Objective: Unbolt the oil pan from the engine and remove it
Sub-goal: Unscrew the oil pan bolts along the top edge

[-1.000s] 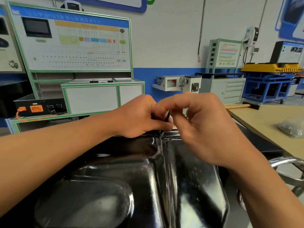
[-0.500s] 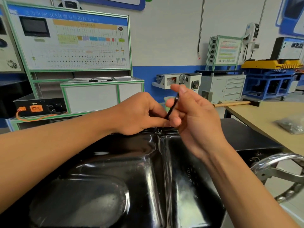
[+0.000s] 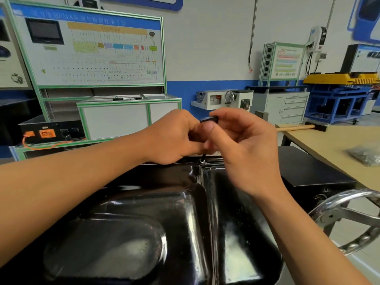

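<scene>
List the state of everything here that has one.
oil pan, in place, not lifted
hex key, upright, held by both hands
bolt, in the pan's far rim, key tip on it
left hand, curled around the shaft
right hand, pinches the top arm
hammer, lying on the table

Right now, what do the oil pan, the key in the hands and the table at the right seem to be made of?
The oil pan: probably pressed sheet metal with glossy black paint; it mirrors the lights and has rounded stamped ribs.
The hex key: likely steel, black finish; a thin rigid bar.
The table: wood-look top, perhaps laminate; even, dull beige.
</scene>
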The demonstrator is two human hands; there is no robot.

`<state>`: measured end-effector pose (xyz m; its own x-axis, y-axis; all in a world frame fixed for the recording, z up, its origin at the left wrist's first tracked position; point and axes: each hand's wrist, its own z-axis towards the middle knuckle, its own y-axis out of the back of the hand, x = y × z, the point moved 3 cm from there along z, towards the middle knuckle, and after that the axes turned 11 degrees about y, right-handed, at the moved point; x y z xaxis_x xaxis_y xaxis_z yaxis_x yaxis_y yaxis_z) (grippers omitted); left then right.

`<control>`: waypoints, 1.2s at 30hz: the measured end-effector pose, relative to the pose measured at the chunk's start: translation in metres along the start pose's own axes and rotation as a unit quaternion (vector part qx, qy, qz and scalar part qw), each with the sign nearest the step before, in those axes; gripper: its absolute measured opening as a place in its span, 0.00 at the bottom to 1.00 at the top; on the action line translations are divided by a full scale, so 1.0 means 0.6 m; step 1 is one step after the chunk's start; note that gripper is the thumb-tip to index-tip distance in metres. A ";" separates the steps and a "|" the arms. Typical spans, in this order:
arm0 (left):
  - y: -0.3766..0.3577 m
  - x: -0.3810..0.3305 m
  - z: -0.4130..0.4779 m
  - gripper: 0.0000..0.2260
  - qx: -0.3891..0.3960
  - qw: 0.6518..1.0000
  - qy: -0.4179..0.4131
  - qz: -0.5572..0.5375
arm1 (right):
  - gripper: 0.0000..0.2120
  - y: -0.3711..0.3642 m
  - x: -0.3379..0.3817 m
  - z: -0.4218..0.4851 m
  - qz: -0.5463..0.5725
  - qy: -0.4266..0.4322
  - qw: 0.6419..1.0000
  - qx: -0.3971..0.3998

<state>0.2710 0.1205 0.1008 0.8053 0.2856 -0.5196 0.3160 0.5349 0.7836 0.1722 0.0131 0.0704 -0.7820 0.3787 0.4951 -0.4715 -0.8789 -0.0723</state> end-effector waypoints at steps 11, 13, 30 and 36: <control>-0.004 -0.002 0.005 0.11 -0.008 0.999 -0.041 -0.006 | 0.08 0.007 -0.042 -0.014 0.019 -0.040 0.997 -0.069; -0.004 0.004 0.005 0.13 0.006 0.999 -0.035 -0.023 | 0.06 0.007 -0.045 -0.014 -0.019 -0.005 0.999 -0.045; -0.007 0.002 0.008 0.08 -0.012 1.000 -0.011 0.017 | 0.05 0.007 -0.061 -0.030 -0.083 0.085 0.990 -0.071; -0.004 0.004 0.006 0.04 0.019 1.000 -0.018 -0.012 | 0.04 0.008 -0.065 -0.028 -0.076 0.100 0.991 -0.046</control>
<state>0.2739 0.1172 0.0987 0.8149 0.2442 -0.5256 0.3528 0.5105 0.7841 0.1933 -0.0012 0.0363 -0.7593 0.5633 0.3259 -0.6185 -0.7803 -0.0923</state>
